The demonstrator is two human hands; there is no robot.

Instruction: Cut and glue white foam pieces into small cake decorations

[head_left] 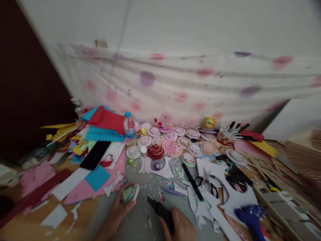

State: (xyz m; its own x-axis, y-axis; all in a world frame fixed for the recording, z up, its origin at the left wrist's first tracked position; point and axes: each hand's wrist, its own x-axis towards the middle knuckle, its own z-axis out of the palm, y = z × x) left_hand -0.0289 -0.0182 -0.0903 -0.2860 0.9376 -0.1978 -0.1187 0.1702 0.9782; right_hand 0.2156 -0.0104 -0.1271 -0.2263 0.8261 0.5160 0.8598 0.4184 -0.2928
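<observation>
My left hand [119, 207] is closed around a small round foam piece [128, 194], green on top with coloured dots and a white layer at its side. In my right hand [179, 226] is a black utility knife [162, 210], its short blade pointing up and left toward the foam piece. A gap separates blade and piece. Both hands are over the grey work mat [140, 214], which is strewn with small scraps. Beyond them lie a purple eye-like ball [157, 166] and a dark red dotted disc [155, 152].
Several decorated round foam discs [174, 149] fill the back. At left are a water bottle [129, 126], a phone [95, 155] and coloured sheets [106, 119]. Rightward lie a black pen [192, 182], scissors [207, 180], cut white foam [235, 194] and a blue glue gun [250, 221].
</observation>
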